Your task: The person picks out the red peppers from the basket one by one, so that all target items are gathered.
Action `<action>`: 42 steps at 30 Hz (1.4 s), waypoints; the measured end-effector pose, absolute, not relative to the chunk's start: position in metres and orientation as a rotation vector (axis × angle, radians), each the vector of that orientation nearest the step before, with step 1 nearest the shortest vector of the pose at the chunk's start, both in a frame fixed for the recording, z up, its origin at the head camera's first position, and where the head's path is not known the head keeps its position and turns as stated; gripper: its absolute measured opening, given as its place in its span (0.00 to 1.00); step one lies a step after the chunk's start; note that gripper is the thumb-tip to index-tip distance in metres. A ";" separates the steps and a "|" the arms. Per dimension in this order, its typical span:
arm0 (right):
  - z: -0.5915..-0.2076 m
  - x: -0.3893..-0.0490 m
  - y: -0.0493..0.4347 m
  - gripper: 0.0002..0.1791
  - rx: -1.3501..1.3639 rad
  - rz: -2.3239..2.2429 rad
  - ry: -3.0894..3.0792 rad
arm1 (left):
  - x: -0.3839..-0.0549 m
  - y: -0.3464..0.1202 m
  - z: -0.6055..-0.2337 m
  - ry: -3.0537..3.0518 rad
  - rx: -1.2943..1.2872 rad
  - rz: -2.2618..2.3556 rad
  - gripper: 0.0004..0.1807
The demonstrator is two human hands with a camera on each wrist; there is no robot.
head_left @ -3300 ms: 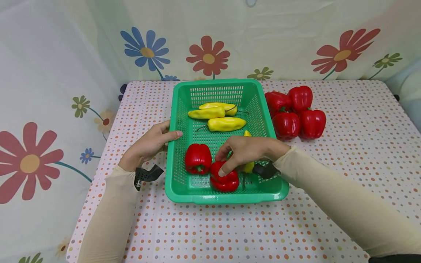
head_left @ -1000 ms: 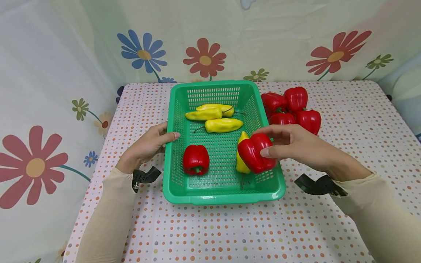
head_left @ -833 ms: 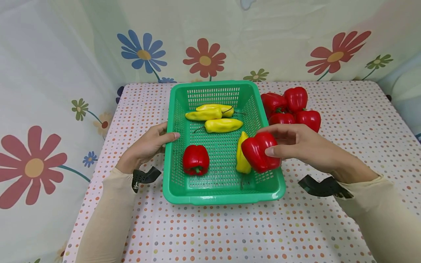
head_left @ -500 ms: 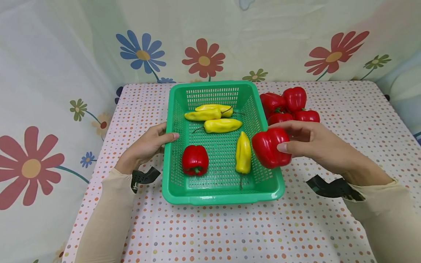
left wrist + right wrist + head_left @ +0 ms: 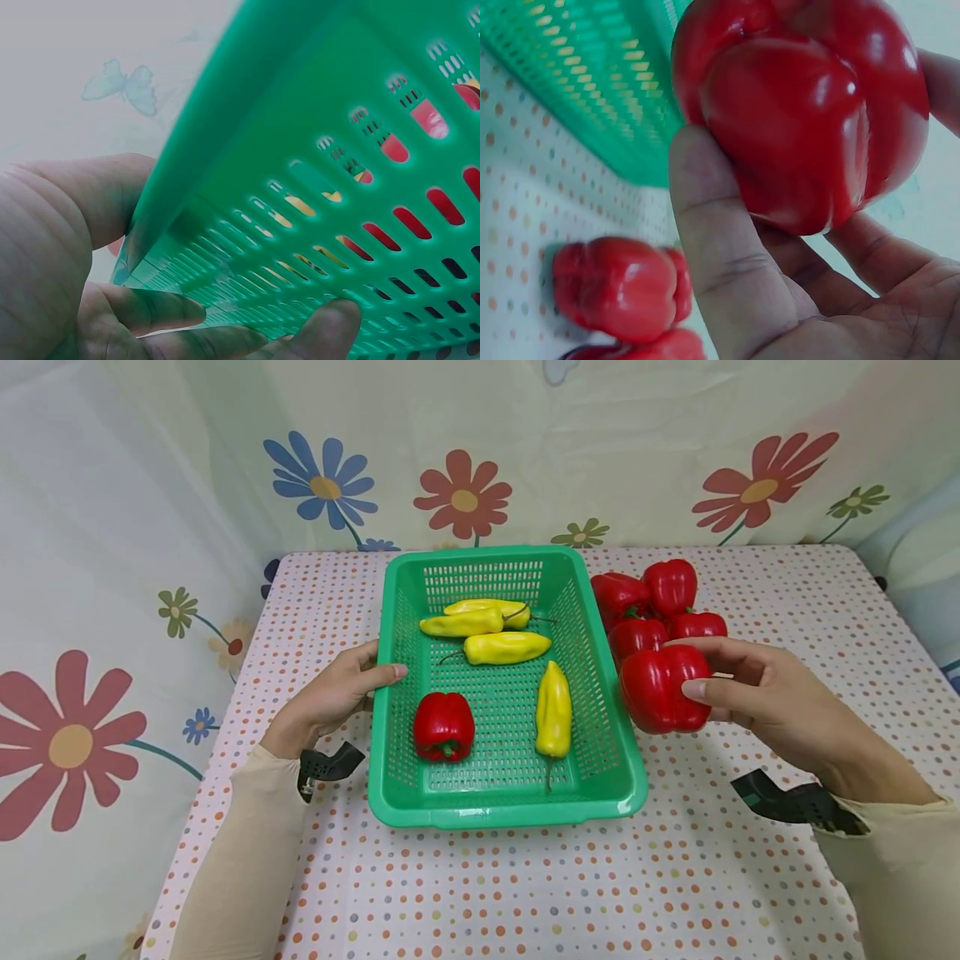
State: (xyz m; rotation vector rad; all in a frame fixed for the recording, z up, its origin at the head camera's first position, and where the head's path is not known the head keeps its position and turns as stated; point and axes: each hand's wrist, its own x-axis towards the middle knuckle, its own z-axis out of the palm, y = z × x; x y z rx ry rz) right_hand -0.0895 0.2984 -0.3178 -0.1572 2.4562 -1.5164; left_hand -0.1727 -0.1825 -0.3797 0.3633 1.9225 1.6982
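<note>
My right hand [image 5: 780, 702] grips a red bell pepper [image 5: 663, 689] between thumb and fingers, just outside the right rim of the green basket [image 5: 510, 814]. In the right wrist view the thumb lies along one side of that bell pepper [image 5: 795, 120] and the other fingers reach behind it. My left hand [image 5: 345, 689] holds the basket's left rim, thumb over the top and fingers against the outer wall, as the left wrist view shows. Inside the basket are another red bell pepper [image 5: 444, 727], an upright-lying yellow pepper [image 5: 553, 710] and a group of yellow peppers [image 5: 507, 648] toward the back.
Several red bell peppers [image 5: 670, 587] sit clustered on the dotted tablecloth [image 5: 480, 893] right of the basket, behind the held one. A flower-printed curtain [image 5: 600, 443] hangs along the back and left sides of the table.
My right hand has lifted the red bell pepper from the basket's front and carried it right, past the rim. My left hand has stayed on the left rim.
</note>
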 end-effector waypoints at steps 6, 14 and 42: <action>-0.327 -0.089 0.311 0.26 -0.106 -1.649 2.384 | -0.172 -0.183 -0.380 1.918 0.354 1.703 0.32; -0.346 -0.089 0.316 0.24 -0.081 -1.746 2.315 | -0.173 -0.184 -0.382 1.932 0.354 1.694 0.32; -0.387 -0.090 0.311 0.29 0.055 -1.596 2.371 | -0.173 -0.183 -0.381 1.922 0.356 1.697 0.32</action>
